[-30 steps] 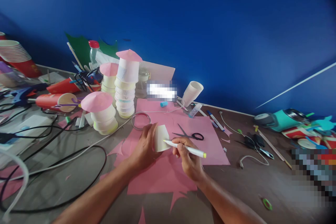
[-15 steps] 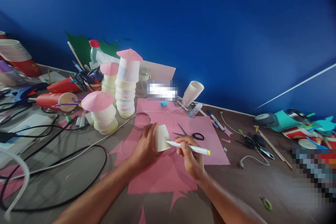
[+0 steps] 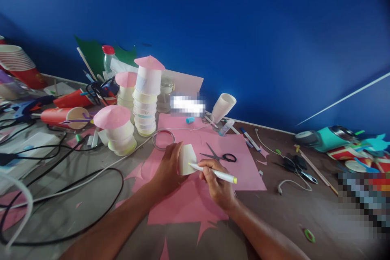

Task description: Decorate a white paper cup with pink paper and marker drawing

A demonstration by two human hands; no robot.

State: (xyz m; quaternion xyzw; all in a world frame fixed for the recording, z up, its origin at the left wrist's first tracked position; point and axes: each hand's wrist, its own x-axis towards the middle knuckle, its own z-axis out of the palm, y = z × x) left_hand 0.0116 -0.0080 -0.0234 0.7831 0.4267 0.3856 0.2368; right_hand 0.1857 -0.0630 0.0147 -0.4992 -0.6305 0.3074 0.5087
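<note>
My left hand (image 3: 169, 166) is closed around a white paper cup (image 3: 187, 157), which is tilted over the pink paper (image 3: 179, 207). A white marker with a yellow end (image 3: 224, 176) is pinched in my right hand (image 3: 217, 187), its tip touching the side of the cup. Faint yellow shows on the cup near that tip. Just beyond my right hand, open scissors (image 3: 217, 155) with black handles lie on the pink paper. The fingers of my left hand behind the cup are partly hidden.
Towers of stacked white cups with pink cone tops, a tall one (image 3: 147, 93) and a short one (image 3: 117, 130), stand on the left. Black cables (image 3: 122, 195) loop nearby. A cup stack (image 3: 224, 107), a glue bottle (image 3: 226, 127) and a blue marker (image 3: 250, 139) lie at the back.
My right hand and the marker have shifted a little left along the cup's side. The cup has turned slightly in my left hand.
</note>
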